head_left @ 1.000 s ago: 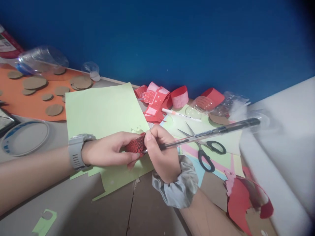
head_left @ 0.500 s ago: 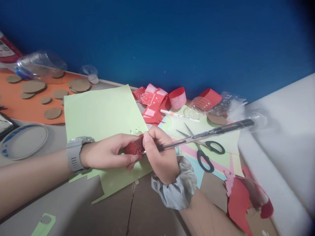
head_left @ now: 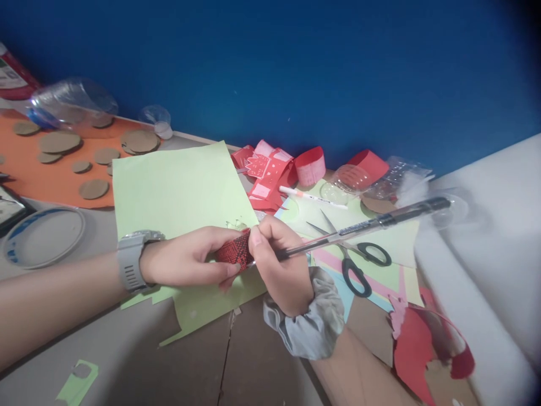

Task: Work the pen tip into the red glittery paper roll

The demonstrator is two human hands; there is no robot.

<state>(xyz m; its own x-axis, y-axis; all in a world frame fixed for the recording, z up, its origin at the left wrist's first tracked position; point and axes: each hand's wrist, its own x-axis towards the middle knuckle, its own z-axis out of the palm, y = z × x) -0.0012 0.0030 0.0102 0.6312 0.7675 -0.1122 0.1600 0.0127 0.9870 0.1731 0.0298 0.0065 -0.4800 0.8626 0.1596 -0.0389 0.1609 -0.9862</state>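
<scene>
Blue wall (head_left: 270, 67) behind, grey table (head_left: 139, 361) below. Green paper (head_left: 177, 186) lies flat on it, cut along the near edge. My left hand (head_left: 190, 256) and right hand (head_left: 281, 265) meet over the paper's right part. Scissors (head_left: 353, 254) to the right, blades apart, on more paper. Right fingers pinch a pen (head_left: 363, 227), slanted, its tip at the red-black patterned piece (head_left: 234, 251); contact unclear. Left thumb and fingers pinch that piece, above the green paper.
</scene>
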